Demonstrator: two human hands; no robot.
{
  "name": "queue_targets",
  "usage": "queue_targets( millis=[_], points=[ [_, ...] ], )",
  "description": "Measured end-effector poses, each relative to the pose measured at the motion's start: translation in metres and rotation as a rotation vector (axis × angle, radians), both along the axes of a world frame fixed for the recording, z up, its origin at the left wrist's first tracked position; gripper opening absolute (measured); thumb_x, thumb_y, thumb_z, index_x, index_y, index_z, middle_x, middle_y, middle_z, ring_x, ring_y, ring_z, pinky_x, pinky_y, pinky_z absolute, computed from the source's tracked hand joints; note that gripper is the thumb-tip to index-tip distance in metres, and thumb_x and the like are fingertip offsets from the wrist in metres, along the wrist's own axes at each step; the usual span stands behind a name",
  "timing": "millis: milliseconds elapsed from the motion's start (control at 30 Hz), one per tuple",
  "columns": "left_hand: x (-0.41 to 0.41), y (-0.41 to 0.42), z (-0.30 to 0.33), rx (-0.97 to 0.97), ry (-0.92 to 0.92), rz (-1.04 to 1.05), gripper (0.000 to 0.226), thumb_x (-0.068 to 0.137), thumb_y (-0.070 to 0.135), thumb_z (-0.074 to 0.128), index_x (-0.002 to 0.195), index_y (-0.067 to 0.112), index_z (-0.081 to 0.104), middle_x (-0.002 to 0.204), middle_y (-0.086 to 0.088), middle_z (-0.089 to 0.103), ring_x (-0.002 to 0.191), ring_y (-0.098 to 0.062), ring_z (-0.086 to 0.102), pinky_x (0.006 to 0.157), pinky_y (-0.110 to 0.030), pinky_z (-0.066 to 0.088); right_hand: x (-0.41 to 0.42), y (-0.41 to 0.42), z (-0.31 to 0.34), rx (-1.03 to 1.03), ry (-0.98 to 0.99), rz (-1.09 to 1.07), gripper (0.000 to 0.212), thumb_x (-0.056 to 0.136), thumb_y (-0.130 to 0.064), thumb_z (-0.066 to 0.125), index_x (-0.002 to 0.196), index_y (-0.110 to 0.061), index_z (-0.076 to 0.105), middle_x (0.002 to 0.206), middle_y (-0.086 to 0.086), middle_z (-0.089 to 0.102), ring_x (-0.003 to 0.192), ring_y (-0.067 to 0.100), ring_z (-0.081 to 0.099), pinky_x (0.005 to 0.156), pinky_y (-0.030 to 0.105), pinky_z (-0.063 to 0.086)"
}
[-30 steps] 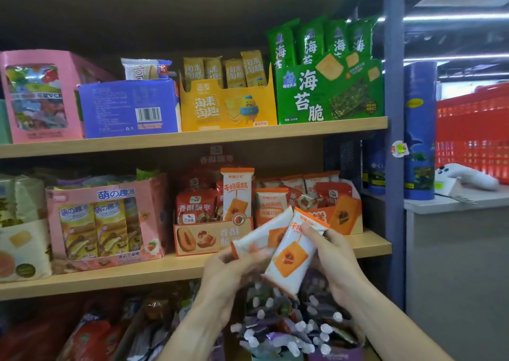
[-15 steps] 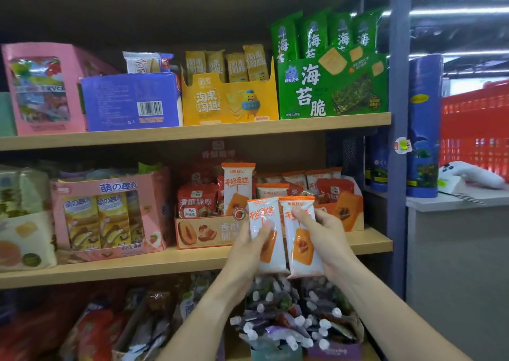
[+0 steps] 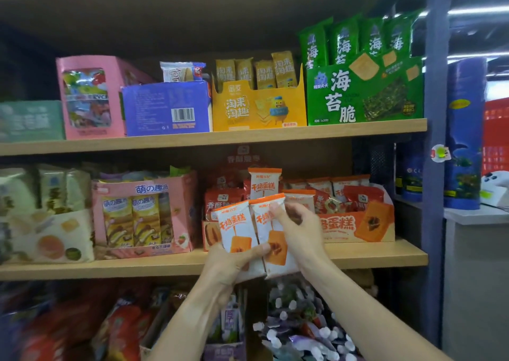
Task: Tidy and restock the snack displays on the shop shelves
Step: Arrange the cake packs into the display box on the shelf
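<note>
The left hand (image 3: 230,268) grips the bottoms of two white-and-orange snack packets (image 3: 253,235), held upright side by side in front of the middle shelf (image 3: 385,253); the right hand (image 3: 298,228) pinches the right packet's top; the orange display box (image 3: 358,227) stands just behind, to the right.

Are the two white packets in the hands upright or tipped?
Roughly upright: both packets show orange top seals above, bottoms gripped by the left hand.
</note>
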State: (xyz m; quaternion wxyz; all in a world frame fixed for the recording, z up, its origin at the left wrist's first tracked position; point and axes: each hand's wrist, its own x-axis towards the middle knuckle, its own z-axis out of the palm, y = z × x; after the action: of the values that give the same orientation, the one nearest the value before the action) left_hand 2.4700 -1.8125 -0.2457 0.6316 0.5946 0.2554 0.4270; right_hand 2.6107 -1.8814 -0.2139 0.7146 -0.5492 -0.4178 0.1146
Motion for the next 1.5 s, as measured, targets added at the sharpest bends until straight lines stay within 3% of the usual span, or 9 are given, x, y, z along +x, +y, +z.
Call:
queue_targets(
  millis=[100, 200, 333, 567, 700, 867, 1033, 1367, 1500],
  points=[
    [-0.016, 0.014, 0.008, -0.012, -0.015, 0.123, 0.054, 0.06, 0.009, 0.096, 0.109, 0.004, 0.075, 0.099, -0.009, 0.08, 0.094, -0.027, 0.077, 0.091, -0.051, 0.06, 0.001, 0.027, 0.011, -0.011, -0.11, -0.302, 0.033, 0.092, -0.065, 0.056, 0.103, -0.035, 0.064, 0.1, -0.016, 0.071, 0.096, 0.006, 0.068, 0.084, 0.035, 0.057],
    [-0.031, 0.02, 0.008, 0.012, -0.01, 0.168, 0.046, 0.062, 0.006, 0.095, 0.103, 0.008, 0.075, 0.095, -0.006, 0.081, 0.089, -0.024, 0.078, 0.079, -0.042, 0.063, 0.002, 0.051, 0.017, -0.118, -0.326, -0.498, 0.037, 0.087, -0.056, 0.068, 0.113, -0.03, 0.06, 0.105, -0.011, 0.07, 0.096, 0.012, 0.069, 0.08, 0.04, 0.06],
    [-0.042, 0.022, 0.007, -0.015, -0.006, 0.165, 0.047, 0.061, 0.007, 0.095, 0.104, 0.009, 0.075, 0.096, -0.006, 0.081, 0.09, -0.023, 0.078, 0.08, -0.043, 0.062, 0.0, 0.063, 0.023, -0.133, -0.383, -0.488, 0.028, 0.086, -0.039, 0.076, 0.109, -0.028, 0.063, 0.104, -0.008, 0.072, 0.09, 0.012, 0.071, 0.078, 0.04, 0.062],
    [-0.052, 0.025, 0.011, -0.09, -0.082, 0.081, 0.05, 0.069, 0.003, 0.09, 0.115, 0.007, 0.072, 0.103, -0.009, 0.08, 0.097, -0.027, 0.077, 0.087, -0.048, 0.061, -0.02, 0.0, 0.057, 0.299, -0.49, -0.368, 0.026, 0.09, -0.033, 0.074, 0.114, -0.031, 0.063, 0.105, -0.018, 0.065, 0.101, 0.006, 0.061, 0.082, 0.028, 0.054],
    [-0.043, 0.018, 0.005, -0.089, -0.104, 0.032, 0.043, 0.075, 0.003, 0.086, 0.115, 0.009, 0.072, 0.107, -0.009, 0.079, 0.098, -0.027, 0.077, 0.083, -0.045, 0.061, -0.025, -0.036, 0.047, 0.136, -0.331, -0.053, 0.021, 0.091, -0.03, 0.073, 0.111, -0.028, 0.066, 0.102, -0.015, 0.072, 0.095, -0.002, 0.067, 0.079, 0.018, 0.055],
    [-0.02, 0.001, -0.001, -0.052, -0.06, -0.076, 0.038, 0.082, 0.004, 0.082, 0.118, 0.008, 0.072, 0.11, -0.011, 0.078, 0.101, -0.028, 0.076, 0.085, -0.044, 0.062, -0.012, -0.037, -0.001, -0.132, -0.039, 0.099, 0.022, 0.092, -0.024, 0.072, 0.113, -0.022, 0.064, 0.11, -0.001, 0.072, 0.091, 0.008, 0.072, 0.077, 0.029, 0.061],
    [-0.001, -0.015, -0.006, -0.074, -0.003, -0.162, 0.031, 0.092, 0.026, 0.075, 0.122, 0.019, 0.071, 0.112, -0.006, 0.078, 0.105, -0.025, 0.075, 0.094, -0.05, 0.059, 0.002, -0.047, -0.024, -0.143, 0.267, 0.258, 0.026, 0.097, -0.017, 0.066, 0.122, -0.016, 0.058, 0.103, 0.007, 0.078, 0.091, 0.024, 0.076, 0.084, 0.047, 0.061],
    [0.028, -0.033, -0.004, -0.099, -0.019, -0.272, 0.052, 0.093, 0.067, 0.055, 0.125, 0.03, 0.073, 0.12, -0.005, 0.076, 0.111, -0.027, 0.073, 0.103, -0.054, 0.052, 0.005, -0.081, -0.026, 0.096, 0.327, 0.194, 0.027, 0.094, -0.017, 0.066, 0.12, -0.019, 0.06, 0.102, 0.006, 0.078, 0.093, 0.023, 0.076, 0.084, 0.044, 0.06],
    [0.04, -0.036, -0.009, 0.022, -0.039, -0.352, 0.088, 0.076, 0.048, 0.089, 0.148, 0.023, 0.043, 0.132, -0.006, 0.07, 0.12, -0.028, 0.068, 0.099, -0.051, 0.055, -0.011, -0.072, -0.035, 0.077, 0.233, 0.145, 0.022, 0.096, -0.023, 0.065, 0.116, -0.028, 0.059, 0.106, -0.003, 0.076, 0.092, 0.007, 0.074, 0.072, 0.024, 0.06]
  ],
)
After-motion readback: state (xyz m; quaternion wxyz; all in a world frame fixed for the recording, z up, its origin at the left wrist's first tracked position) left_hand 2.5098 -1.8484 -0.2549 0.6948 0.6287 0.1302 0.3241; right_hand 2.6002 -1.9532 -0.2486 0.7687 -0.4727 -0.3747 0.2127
